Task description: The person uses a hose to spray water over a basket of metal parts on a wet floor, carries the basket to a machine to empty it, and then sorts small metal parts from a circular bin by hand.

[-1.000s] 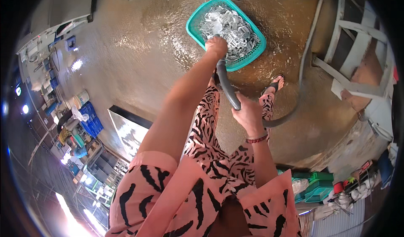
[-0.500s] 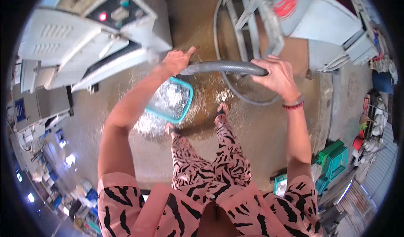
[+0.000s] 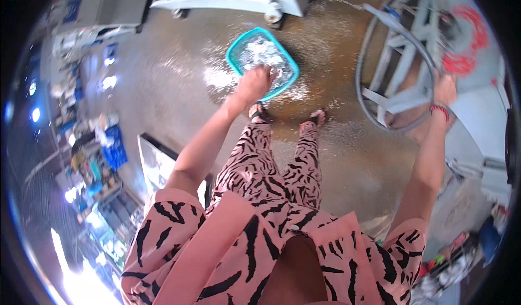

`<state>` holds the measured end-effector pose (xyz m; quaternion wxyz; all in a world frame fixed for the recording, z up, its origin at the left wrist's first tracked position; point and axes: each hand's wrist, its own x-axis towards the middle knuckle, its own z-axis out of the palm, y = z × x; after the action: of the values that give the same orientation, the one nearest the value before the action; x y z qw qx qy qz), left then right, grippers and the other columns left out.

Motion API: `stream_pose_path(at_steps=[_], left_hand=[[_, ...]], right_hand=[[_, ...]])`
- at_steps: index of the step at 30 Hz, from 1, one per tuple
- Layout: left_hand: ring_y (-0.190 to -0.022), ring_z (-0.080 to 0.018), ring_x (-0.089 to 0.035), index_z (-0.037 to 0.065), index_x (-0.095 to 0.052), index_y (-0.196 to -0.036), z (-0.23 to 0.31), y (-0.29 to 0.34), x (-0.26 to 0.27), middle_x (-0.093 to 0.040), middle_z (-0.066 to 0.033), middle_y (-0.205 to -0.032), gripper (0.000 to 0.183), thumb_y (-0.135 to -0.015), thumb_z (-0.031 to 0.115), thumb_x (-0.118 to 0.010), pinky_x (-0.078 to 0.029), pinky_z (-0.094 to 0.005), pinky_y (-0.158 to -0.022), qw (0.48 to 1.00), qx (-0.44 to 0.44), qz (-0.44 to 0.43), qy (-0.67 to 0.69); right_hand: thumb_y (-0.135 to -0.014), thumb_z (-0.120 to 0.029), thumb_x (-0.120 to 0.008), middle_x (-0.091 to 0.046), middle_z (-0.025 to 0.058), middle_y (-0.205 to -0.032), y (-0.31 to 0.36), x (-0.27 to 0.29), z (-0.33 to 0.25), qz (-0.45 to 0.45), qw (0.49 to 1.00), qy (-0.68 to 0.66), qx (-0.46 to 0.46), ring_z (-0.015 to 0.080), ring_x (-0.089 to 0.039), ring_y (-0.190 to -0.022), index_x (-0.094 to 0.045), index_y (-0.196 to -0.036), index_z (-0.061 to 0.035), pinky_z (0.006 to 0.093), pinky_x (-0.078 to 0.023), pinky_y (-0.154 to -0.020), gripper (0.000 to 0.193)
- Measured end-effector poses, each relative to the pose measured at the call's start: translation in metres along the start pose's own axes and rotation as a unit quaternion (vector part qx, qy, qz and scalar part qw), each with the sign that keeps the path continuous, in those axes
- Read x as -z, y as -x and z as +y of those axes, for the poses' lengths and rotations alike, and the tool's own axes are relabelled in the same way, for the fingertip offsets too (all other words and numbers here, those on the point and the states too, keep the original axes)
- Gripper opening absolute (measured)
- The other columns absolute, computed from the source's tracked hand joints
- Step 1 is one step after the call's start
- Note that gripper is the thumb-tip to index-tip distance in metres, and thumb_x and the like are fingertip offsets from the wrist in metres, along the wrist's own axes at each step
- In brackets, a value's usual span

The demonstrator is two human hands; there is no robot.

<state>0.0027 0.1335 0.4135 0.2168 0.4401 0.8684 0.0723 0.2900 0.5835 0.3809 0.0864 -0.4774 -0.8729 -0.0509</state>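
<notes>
My right hand [image 3: 446,90], at the right with a red bracelet on the wrist, is closed round a grey hose [image 3: 426,53]. The hose arches up from it toward the far left, and a thin stream of water leaves its flattened-looking tip. My left hand [image 3: 255,84] is away from the hose, its fingers curled, with nothing visible in it. In this view it overlaps the near left rim of a teal basin [image 3: 294,77]. The basin stands on the wet floor just beyond my feet, full of bright, rippling water.
A white machine [image 3: 217,2] on casters stands at the far edge. Far right is a grey metal frame [image 3: 404,100] beside a white machine with red markings [image 3: 469,39]. A blue crate [image 3: 114,148] and clutter lie left. Water covers the floor [image 3: 179,82].
My left hand has let go of the hose and come down over the basin. My right hand has swung the hose to the right, and water now runs from its tip. The view has turned.
</notes>
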Motion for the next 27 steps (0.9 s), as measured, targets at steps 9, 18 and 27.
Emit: stream_pose_path(at_steps=[9, 18, 27], left_hand=[[-0.104, -0.0363, -0.054, 0.009, -0.061, -0.104, -0.188, 0.155, -0.087, -0.059, -0.0185, -0.109, 0.036, -0.085, 0.036, -0.045, -0.042, -0.0462, -0.088, 0.901, 0.361, -0.241, 0.021], [-0.108, -0.0350, -0.051, 0.002, -0.059, -0.105, -0.348, 0.006, -0.113, -0.056, -0.0216, -0.110, 0.046, -0.083, 0.041, -0.050, -0.039, -0.0462, -0.091, 0.931, 0.301, -0.184, -0.091], [-0.121, -0.0391, -0.038, 0.009, -0.031, -0.133, -0.558, -0.198, -0.307, -0.043, -0.0210, -0.127, 0.078, -0.073, 0.044, -0.067, -0.037, -0.0472, -0.096, 0.938, 0.272, -0.176, -0.124]], right_hand=[[-0.077, -0.033, -0.065, -0.068, 0.0080, -0.079, 0.182, -0.097, -0.170, -0.338, 0.825, -0.421, -0.167, 0.0149, -0.060, -0.073, -0.067, -0.093, 0.0000, 0.0319, -0.046, -0.071, 0.037], [-0.080, -0.043, -0.063, -0.020, -0.0077, -0.048, 0.354, -0.194, -0.361, -0.573, 0.343, -0.511, -0.540, 0.0042, -0.022, -0.035, -0.055, -0.105, -0.0205, 0.0207, -0.017, -0.033, 0.034], [-0.071, -0.053, -0.068, -0.054, 0.0016, -0.081, 0.448, -0.388, -0.480, -0.564, 0.564, -0.343, -0.495, 0.0022, -0.029, -0.040, -0.049, -0.119, -0.0054, 0.0189, -0.020, -0.034, 0.070]])
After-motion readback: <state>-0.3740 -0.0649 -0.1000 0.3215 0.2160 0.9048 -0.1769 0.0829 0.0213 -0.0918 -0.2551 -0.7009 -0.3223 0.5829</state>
